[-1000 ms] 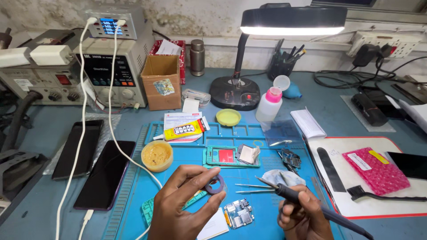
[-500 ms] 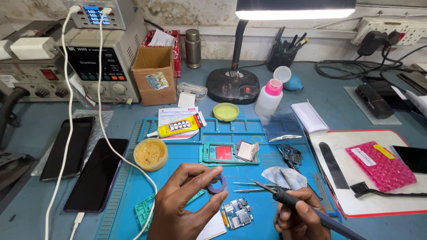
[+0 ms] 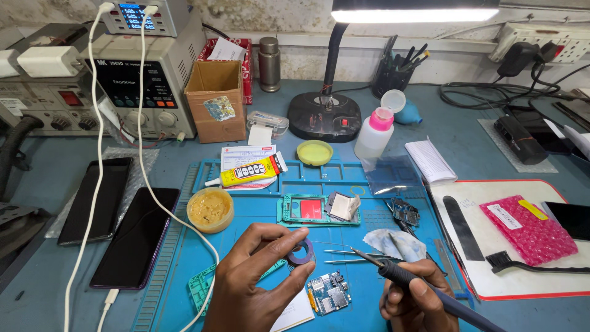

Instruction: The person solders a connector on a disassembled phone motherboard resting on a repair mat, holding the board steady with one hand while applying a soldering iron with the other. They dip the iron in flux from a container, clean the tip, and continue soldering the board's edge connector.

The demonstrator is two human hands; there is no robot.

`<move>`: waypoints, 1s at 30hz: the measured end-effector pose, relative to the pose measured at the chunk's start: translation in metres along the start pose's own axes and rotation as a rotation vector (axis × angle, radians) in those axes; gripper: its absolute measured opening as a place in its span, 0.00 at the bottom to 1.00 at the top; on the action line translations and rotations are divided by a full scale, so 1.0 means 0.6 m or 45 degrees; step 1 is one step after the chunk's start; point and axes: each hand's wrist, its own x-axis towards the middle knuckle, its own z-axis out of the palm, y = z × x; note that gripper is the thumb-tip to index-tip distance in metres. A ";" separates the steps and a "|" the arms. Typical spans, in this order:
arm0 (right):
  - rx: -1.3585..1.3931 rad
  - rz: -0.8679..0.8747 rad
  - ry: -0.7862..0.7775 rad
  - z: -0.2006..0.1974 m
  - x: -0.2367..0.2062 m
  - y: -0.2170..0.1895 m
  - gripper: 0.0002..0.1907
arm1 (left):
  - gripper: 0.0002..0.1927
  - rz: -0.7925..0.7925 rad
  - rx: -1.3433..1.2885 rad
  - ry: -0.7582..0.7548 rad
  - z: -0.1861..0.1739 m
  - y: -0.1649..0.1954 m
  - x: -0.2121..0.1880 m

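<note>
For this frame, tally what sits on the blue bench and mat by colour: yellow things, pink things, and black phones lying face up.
Yellow: 2 - yellow glue tube, round yellow lid
Pink: 2 - pink-capped white squeeze bottle, pink bubble-wrap pouch
Black phones: 2 - left dark slab phone, charging dark slab phone
Total: 6

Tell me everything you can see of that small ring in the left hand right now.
The ring is small, flat and greyish-purple, with a round open centre; its material looks like plastic or rubber, though that is not certain. The left hand pinches it between thumb and fingertips, holding it tilted above the blue work mat, just over the small circuit board. The pointed tip of the tool in the right hand lies close to its right, apart from it.
</note>
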 end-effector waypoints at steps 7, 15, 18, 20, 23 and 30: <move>-0.010 -0.017 0.014 0.009 -0.003 -0.002 0.17 | 0.24 0.017 0.017 -0.005 -0.001 0.000 -0.004; -0.018 0.003 0.018 0.015 -0.006 -0.006 0.18 | 0.24 0.031 0.021 0.004 -0.003 0.000 -0.006; -0.043 0.005 0.050 0.018 -0.006 -0.006 0.17 | 0.24 0.033 0.025 0.010 -0.004 0.001 -0.006; -0.021 0.001 0.026 0.018 -0.006 -0.006 0.17 | 0.24 0.040 0.024 0.013 -0.005 0.002 -0.006; -0.009 -0.009 0.011 0.019 -0.007 -0.006 0.16 | 0.23 0.053 0.022 0.012 -0.004 0.004 -0.005; 0.009 -0.013 -0.001 0.021 -0.007 -0.006 0.16 | 0.23 0.045 0.026 0.007 -0.004 0.006 -0.005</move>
